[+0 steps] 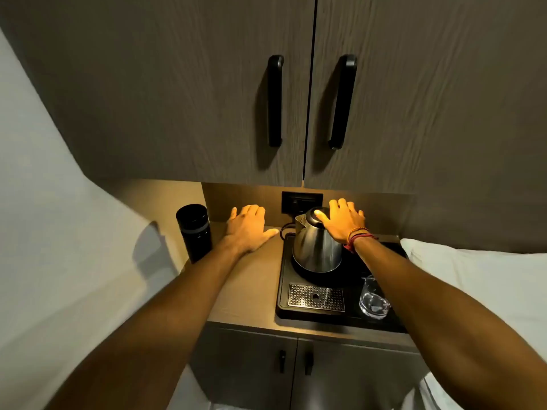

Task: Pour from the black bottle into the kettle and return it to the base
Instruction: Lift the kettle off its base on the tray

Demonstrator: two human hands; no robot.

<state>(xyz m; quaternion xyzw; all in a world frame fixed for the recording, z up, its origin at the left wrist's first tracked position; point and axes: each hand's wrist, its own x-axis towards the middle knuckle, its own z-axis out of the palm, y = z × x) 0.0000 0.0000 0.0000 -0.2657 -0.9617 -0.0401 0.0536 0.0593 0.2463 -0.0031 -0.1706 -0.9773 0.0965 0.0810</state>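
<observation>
While our open left hand [248, 229] hovers over the bench [245, 285], our spread right hand [340, 220] rests on the kettle [316, 247] below dark cupboards [177, 99].

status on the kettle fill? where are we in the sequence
Done: nothing visible; the black bottle stands capped and untouched at the counter's left, and the kettle sits on its base with the lid down. In hand: the right hand is open at the kettle's top, no grip closed; the left hand hovers open between bottle and kettle. Left: everything, pour and return.
</observation>
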